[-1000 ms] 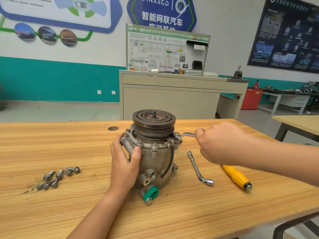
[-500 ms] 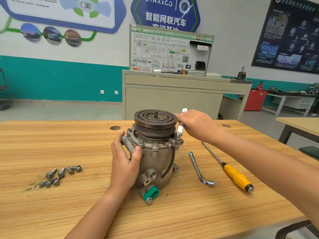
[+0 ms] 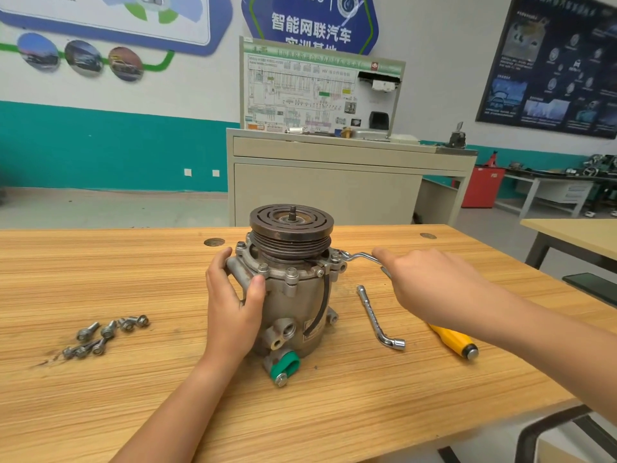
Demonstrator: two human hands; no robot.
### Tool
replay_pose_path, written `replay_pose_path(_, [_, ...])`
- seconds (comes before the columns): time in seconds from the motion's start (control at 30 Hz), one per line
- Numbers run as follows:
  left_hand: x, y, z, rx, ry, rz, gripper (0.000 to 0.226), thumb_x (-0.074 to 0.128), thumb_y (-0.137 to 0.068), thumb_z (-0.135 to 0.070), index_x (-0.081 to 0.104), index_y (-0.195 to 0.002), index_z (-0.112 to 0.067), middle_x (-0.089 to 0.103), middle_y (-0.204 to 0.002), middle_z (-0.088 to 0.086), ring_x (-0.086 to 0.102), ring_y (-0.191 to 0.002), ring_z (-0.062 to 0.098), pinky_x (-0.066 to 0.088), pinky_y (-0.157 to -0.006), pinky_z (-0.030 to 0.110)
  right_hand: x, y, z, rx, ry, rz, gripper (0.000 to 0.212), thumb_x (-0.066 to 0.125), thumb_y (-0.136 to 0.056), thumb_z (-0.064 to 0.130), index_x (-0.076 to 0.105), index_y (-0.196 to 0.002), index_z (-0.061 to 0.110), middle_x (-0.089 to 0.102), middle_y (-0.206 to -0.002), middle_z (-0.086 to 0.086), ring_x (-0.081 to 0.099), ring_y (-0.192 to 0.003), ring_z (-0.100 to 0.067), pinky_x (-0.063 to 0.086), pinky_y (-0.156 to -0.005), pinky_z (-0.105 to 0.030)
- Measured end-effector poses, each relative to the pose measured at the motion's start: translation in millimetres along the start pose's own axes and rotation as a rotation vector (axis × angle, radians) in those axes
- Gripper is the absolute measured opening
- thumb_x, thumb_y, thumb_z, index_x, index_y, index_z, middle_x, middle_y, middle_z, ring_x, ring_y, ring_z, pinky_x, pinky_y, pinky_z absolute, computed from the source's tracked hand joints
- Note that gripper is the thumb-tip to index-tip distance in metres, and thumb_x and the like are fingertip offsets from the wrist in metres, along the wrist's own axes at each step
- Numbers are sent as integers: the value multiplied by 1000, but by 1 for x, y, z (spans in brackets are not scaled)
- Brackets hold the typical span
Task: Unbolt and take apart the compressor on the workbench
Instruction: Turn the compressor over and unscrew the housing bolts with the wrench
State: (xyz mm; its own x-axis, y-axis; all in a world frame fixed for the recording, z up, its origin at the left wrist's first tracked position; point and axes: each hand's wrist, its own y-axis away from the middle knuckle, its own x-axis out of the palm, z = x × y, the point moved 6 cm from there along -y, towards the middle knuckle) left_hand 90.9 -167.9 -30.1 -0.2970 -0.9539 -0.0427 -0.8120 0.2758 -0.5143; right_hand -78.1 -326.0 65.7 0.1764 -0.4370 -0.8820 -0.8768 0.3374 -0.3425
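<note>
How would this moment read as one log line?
left hand: grips compressor | right hand: grips wrench at flange | loose bolts: on bench

Left hand (image 3: 234, 304) gripping, thumb forward, right hand (image 3: 430, 287) closed, forearms extended

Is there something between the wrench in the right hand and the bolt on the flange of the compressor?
Nothing visible. The right hand holds the wrench, whose end sits on a flange bolt on the right side of the compressor, below the pulley.
</note>
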Motion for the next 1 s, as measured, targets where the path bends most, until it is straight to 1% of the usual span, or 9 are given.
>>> replay_pose_path(0.23, [-1, 0, 1, 4, -3, -1, 76, 41, -70, -61, 26, -139, -32, 34, -139, -5, 36, -131, 19, 36, -106, 50, 1, -2, -3, 39, -43, 34, 47, 40, -92, 13, 32, -135, 30, 44, -60, 8, 41, -55, -9, 29, -42, -25])
replay_pose_path(0.33, [-1, -1, 2, 2, -3, 2, 74, 41, -70, -61, 26, -138, -34, 33, -137, -8, 37, -131, 18, 37, -106, 50, -5, -1, 3, 29, -34, 64, 47, 39, -93, 12, 31, -136, 28, 43, -63, 7, 40, -55, -9, 32, -43, -24])
replay_pose_path(0.47, [0, -1, 2, 5, 1, 4, 72, 40, -71, -61, 26, -137, -35, 32, -137, -9, 38, -130, 19, 38, -105, 50, -16, 1, 26, -41, 183, 77, 48, 41, -86, -1, 31, -132, 10, 35, -56, 3, 31, -46, -13, 22, -37, -26])
replay_pose_path(0.57, [0, 0, 2, -1, 3, 3, 74, 40, -71, -61, 27, -138, -34, 31, -136, -9, 38, -130, 19, 38, -105, 50, -16, -1, 31, -104, 297, 121, 49, 40, -87, -1, 27, -134, 1, 32, -54, 0, 30, -43, -16, 20, -35, -27])
replay_pose_path(0.73, [0, 0, 1, -4, 10, 8, 76, 40, -70, -61, 26, -139, -32, 31, -136, -10, 38, -131, 20, 37, -106, 50, -16, -3, 19, -192, 315, 139, 35, 35, -94, 20, 31, -127, 10, 39, -55, 4, 36, -46, -13, 27, -38, -24])
replay_pose_path(0.8, [0, 0, 1, -3, 17, 13, 75, 41, -70, -61, 26, -138, -33, 32, -136, -8, 38, -131, 20, 37, -105, 50, -16, -8, 14, -218, 339, 130, 36, 37, -95, 18, 29, -129, 11, 42, -57, 4, 37, -47, -12, 27, -37, -25])
replay_pose_path(0.87, [0, 0, 1, 7, 20, 15, 71, 41, -70, -61, 26, -135, -35, 32, -137, -8, 38, -130, 21, 37, -105, 50, -15, -18, 9, -235, 391, 127, 40, 43, -93, 8, 29, -130, 10, 42, -59, 3, 38, -47, -12, 28, -38, -24])
replay_pose_path(0.93, [0, 0, -1, 14, 23, 17, 67, 41, -70, -61, 25, -131, -38, 32, -136, -7, 39, -130, 20, 37, -105, 50, -12, -34, 7, -254, 448, 131, 34, 45, -92, 4, 37, -124, 9, 43, -62, 3, 39, -49, -14, 33, -45, -24])
replay_pose_path(1.0, [1, 0, -1, 14, 27, 19, 65, 41, -70, -61, 25, -130, -39, 33, -135, -7, 40, -129, 21, 38, -104, 50, -6, -54, 9, -276, 426, 101, 25, 46, -92, 5, 43, -117, 10, 58, -77, 0, 51, -62, -19, 43, -69, -29])
